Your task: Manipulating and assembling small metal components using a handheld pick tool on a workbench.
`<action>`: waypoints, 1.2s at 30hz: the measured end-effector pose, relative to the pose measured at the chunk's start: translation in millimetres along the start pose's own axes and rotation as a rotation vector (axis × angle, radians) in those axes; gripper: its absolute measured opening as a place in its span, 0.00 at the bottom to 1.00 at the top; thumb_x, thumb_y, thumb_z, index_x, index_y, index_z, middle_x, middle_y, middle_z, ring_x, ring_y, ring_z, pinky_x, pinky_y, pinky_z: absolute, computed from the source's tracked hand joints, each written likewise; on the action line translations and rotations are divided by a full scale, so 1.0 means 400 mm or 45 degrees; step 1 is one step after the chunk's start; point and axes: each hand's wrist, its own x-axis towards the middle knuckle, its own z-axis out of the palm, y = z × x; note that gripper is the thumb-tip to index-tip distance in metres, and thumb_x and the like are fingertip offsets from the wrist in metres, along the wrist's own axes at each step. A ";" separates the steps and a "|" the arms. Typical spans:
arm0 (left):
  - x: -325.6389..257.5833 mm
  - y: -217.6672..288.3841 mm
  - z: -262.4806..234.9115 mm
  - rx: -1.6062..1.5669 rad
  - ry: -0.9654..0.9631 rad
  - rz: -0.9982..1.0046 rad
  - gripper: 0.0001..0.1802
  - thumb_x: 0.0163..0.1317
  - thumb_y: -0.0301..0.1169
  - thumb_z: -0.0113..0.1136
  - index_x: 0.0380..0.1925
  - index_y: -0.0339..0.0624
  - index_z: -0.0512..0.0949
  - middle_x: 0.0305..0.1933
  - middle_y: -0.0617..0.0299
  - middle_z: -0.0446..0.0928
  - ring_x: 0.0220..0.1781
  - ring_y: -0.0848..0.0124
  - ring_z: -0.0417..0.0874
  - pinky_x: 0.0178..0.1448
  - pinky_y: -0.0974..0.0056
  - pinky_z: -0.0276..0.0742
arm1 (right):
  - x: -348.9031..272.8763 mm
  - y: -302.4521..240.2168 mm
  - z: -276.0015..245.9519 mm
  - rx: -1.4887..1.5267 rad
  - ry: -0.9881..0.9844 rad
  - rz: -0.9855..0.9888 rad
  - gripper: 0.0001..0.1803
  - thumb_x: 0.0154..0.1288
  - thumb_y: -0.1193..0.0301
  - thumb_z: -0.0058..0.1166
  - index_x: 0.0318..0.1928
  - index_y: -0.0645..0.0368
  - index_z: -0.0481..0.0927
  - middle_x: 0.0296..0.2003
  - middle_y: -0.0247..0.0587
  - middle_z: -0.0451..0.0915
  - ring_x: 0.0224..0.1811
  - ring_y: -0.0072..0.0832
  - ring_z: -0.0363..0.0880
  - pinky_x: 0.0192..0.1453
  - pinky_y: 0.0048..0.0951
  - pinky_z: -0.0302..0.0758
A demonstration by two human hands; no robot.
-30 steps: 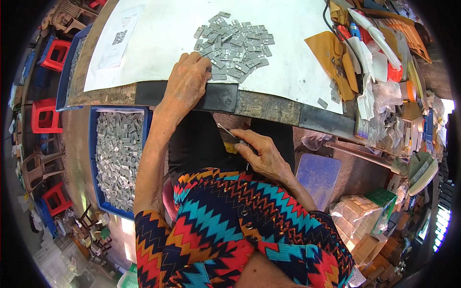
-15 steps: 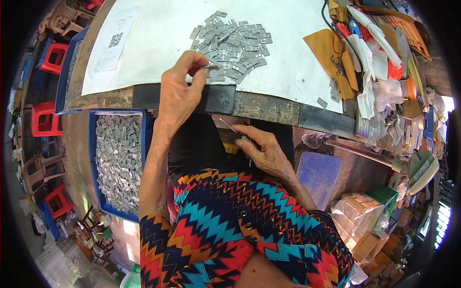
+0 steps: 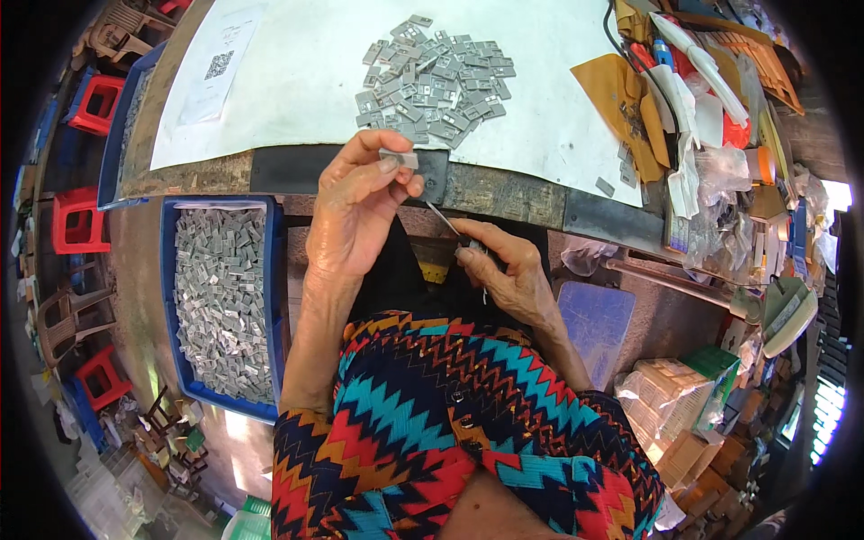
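Grey metal piece (image 3: 399, 159) sits pinched between the thumb and fingertips of the left hand (image 3: 360, 202), held just over the near edge of the table (image 3: 504, 184). At about four o'clock from it, the right hand (image 3: 504, 270) is closed around a thin tool (image 3: 443, 218), whose bright tip points up toward ten o'clock, at the piece; tip and piece are close but apart. What kind of tool it is I cannot tell, since the fingers hide most of it.

At twelve o'clock from the left hand, a pile (image 3: 436, 81) of like grey pieces lies on a white sheet (image 3: 297, 81) covering the tabletop. At nine o'clock, below table level, a blue crate (image 3: 270, 297) is full of the same pieces. At three o'clock, along the table's right end, lie brown envelopes (image 3: 621, 99), plastic bags and loose clutter. Red stools (image 3: 76, 220) stand on the floor at far nine o'clock. A zigzag-patterned sleeve (image 3: 432, 423) fills six o'clock.
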 end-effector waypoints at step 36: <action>-0.073 -0.051 0.022 1.039 0.089 -0.018 0.13 0.63 0.30 0.50 0.44 0.36 0.71 0.23 0.70 0.70 0.25 0.85 0.63 0.28 0.79 0.56 | -0.011 -0.019 0.000 0.041 0.119 -0.065 0.17 0.62 0.76 0.47 0.52 0.63 0.72 0.32 0.34 0.75 0.26 0.15 0.69 0.29 0.16 0.67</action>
